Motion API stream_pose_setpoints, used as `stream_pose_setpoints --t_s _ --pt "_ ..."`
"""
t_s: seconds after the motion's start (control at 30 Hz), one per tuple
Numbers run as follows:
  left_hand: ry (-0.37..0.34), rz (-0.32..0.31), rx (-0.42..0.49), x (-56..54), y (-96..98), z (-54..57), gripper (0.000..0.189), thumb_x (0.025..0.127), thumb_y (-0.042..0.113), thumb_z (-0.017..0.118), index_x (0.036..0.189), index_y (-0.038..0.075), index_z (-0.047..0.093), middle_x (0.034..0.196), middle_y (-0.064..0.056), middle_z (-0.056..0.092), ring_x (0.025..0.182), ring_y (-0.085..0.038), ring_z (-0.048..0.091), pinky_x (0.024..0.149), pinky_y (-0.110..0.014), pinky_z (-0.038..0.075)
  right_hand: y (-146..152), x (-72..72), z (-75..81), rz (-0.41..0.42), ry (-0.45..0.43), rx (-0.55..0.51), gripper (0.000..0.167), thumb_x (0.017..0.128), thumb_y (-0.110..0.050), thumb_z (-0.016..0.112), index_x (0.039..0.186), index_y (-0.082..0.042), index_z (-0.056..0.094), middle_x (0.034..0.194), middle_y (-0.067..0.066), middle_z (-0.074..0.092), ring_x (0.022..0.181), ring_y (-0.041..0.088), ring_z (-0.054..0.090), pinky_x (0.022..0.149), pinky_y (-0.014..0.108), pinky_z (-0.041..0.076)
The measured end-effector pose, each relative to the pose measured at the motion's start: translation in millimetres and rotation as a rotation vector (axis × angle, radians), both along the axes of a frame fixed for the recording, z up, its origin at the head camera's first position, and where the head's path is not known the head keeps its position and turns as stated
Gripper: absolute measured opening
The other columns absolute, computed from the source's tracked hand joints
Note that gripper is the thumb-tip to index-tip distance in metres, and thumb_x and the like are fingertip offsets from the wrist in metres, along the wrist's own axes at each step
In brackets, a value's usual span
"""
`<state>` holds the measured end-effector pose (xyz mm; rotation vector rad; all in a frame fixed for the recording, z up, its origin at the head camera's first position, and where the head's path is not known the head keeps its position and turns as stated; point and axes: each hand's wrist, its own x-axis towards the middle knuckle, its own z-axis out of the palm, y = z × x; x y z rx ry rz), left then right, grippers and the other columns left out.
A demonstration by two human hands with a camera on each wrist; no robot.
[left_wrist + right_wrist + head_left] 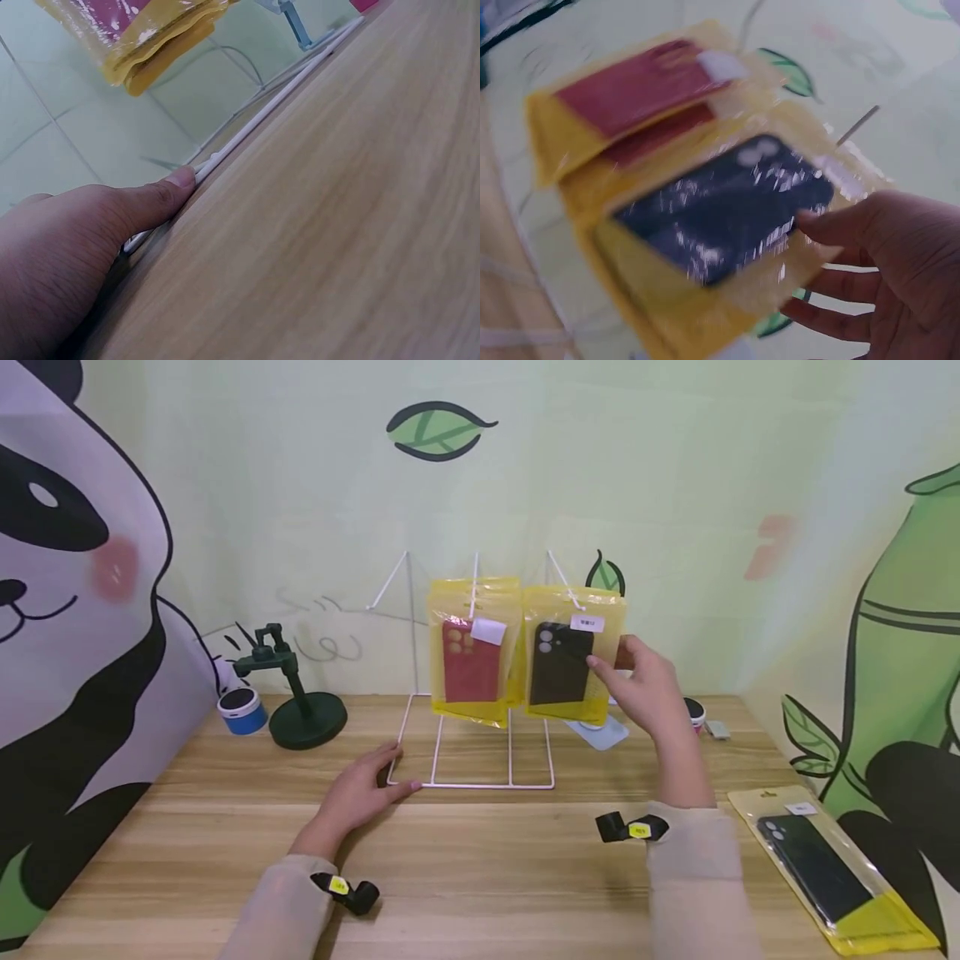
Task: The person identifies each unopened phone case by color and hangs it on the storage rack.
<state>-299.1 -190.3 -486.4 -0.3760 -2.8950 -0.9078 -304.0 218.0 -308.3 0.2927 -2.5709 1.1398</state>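
Note:
A white wire display rack (487,787) stands on the wooden table. My left hand (360,789) rests at its front left base corner, the thumb pressing on the front wire, as the left wrist view also shows. On the middle hook hang yellow-edged clear packs with a red phone case (471,672) in front. A similar pack with a black phone case (561,672) is at the right hook (566,581), whose tip shows in front of the pack's top. My right hand (645,685) pinches this pack's right edge, thumb in front and fingers behind.
Another packed black phone case (813,864) lies at the table's right. A dark green stand (307,718) and a blue round speaker (243,714) are at the back left. The left hook (388,581) is bare. Behind the rack hangs a cartoon-printed cloth (300,485).

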Motion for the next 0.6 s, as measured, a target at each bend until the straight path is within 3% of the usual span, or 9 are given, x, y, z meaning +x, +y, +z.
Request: stream_pose_setpoints --t_s 0.13,0.3,0.4,0.47,0.6 --pt "-0.001 0.003 0.010 -0.5 -0.7 1.7 0.081 0.088 0.058 0.070 0.147 0.006 0.051 0.157 -0.014 0.041 0.143 -0.037 0.038 0.116 -0.057 0.031 18 7.2 -5.3 0.069 -0.037 0.164 0.054 0.099 -0.043 0.062 0.134 -0.002 0.056 0.129 0.021 0.064 0.126 0.041 0.055 0.100 0.060 0.046" --pt "0.014 0.002 0.004 -2.4 -3.1 1.5 0.082 0.088 0.060 0.069 0.147 0.005 0.052 0.156 -0.014 0.042 0.144 -0.037 0.038 0.115 -0.056 0.031 47 20.7 -20.3 0.200 -0.008 0.339 0.043 0.097 -0.032 0.067 0.130 -0.003 0.064 0.128 0.016 0.066 0.107 0.036 0.063 0.091 0.055 0.051" --pt "0.010 0.002 0.002 -2.8 -3.3 -0.5 0.081 0.088 0.059 0.069 0.147 0.006 0.052 0.157 -0.014 0.041 0.144 -0.036 0.038 0.116 -0.056 0.031 72 31.0 -31.4 0.271 -0.016 0.399 0.039 0.097 -0.028 0.069 0.128 -0.004 0.065 0.125 0.016 0.067 0.107 0.036 0.064 0.090 0.055 0.052" --pt "0.010 -0.001 0.003 -2.9 -2.9 -1.8 0.081 0.089 0.058 0.069 0.147 0.005 0.051 0.157 -0.014 0.041 0.143 -0.037 0.038 0.115 -0.057 0.031 93 39.1 -36.4 0.291 -0.082 0.401 0.039 0.097 -0.025 0.068 0.127 -0.002 0.064 0.124 0.018 0.067 0.113 0.039 0.062 0.092 0.058 0.051" --pt "0.011 0.002 0.007 -3.1 -1.3 -3.3 0.080 0.089 0.057 0.070 0.147 0.006 0.052 0.156 -0.014 0.042 0.143 -0.037 0.038 0.115 -0.057 0.031 146 51.4 -42.5 0.226 -0.316 0.439 0.024 0.096 -0.020 0.069 0.110 -0.001 0.066 0.102 0.013 0.068 0.092 0.032 0.065 0.075 0.047 0.056"
